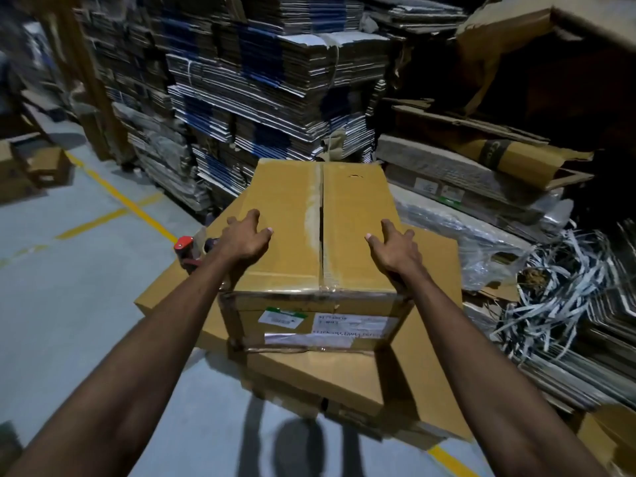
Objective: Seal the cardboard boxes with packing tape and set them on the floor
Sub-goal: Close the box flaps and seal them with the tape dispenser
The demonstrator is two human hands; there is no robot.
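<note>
A closed brown cardboard box (347, 215) sits on a pile of flattened cardboard (437, 342), its top flaps meeting along a centre seam that carries clear tape. White labels are stuck on its near face. My left hand (245, 239) lies on the box's upper left edge with fingers spread. My right hand (395, 247) lies on the upper right edge, its fingers spread too. A red-handled tape dispenser (188, 251) rests on the flat cardboard just left of the box, behind my left wrist.
Tall stacks of flattened cartons (261, 84) rise behind the box. Loose cardboard, plastic wrap and a tangle of white strapping (550, 287) crowd the right. Grey floor with yellow lines (79, 242) opens to the left. Small boxes (44, 166) stand far left.
</note>
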